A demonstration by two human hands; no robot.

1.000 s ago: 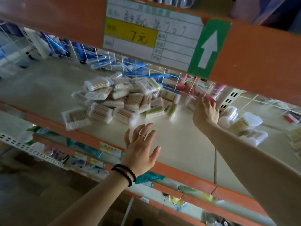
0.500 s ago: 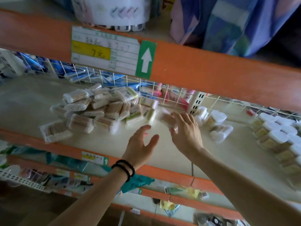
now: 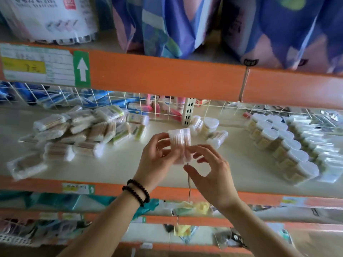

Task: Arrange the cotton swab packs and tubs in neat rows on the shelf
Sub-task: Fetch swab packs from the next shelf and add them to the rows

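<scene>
A clear pack of cotton swabs (image 3: 181, 143) is held upright above the cream shelf (image 3: 120, 164). My left hand (image 3: 157, 160), with black bead bracelets on its wrist, grips it from the left. My right hand (image 3: 211, 175) touches its lower right side with spread fingers. A loose heap of swab packs (image 3: 79, 134) lies on the shelf's left part. Several tubs with white lids (image 3: 278, 143) stand in neat rows at the right. A few tubs (image 3: 209, 128) lie loose behind the held pack.
An orange beam (image 3: 167, 75) with a price label crosses above the shelf opening. A white wire grid (image 3: 115, 101) closes the shelf's back, beside a white upright bracket (image 3: 188, 112). Flat clear packs (image 3: 323, 145) lie at the far right. Lower shelves hold mixed goods.
My right hand drew a swab pack back from the shelf's rear toward the front. My left hand rose to it and took hold. The view tilted up and shifted right.
</scene>
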